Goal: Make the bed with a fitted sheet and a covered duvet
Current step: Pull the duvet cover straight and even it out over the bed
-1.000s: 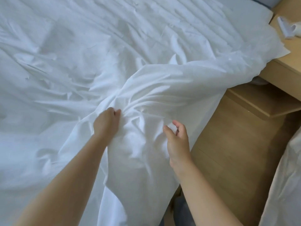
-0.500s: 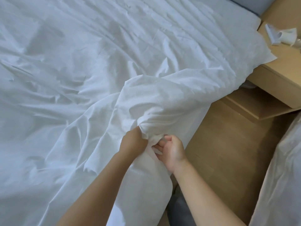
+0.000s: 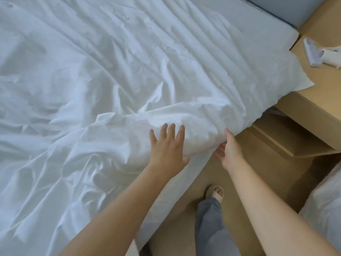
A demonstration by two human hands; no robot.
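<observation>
You are standing at the bed's right edge, one slippered foot (image 3: 215, 193) on the wooden floor (image 3: 258, 174) just beside the mattress. Your left hand (image 3: 167, 150) is lying flat, fingers spread wide, palm down on the white sheet (image 3: 114, 100) near that edge, pressing and gripping nothing. Your right hand (image 3: 228, 150) is cupping the fold of cloth that bulges over the bed's side, thumb on top and fingers (image 3: 219, 152) loose beneath; it is touching the fold rather than pinching it, so the hold looks open and light.

The cloth is going to handle as soft, thin and very light, slack enough to crumple and slide wherever you push it, with nothing fragile about it. Creases are running all across it. Taking it at the hem or a corner, with a full pinch, should give you more control than a palm on the flat.

Farther along the right edge, a corner of the sheet (image 3: 300, 84) is spilling onto the bedside table (image 3: 317, 106), where a small white object (image 3: 321, 56) is lying. Beyond, bare mattress (image 3: 258, 19) is showing at the bed's far right corner.
</observation>
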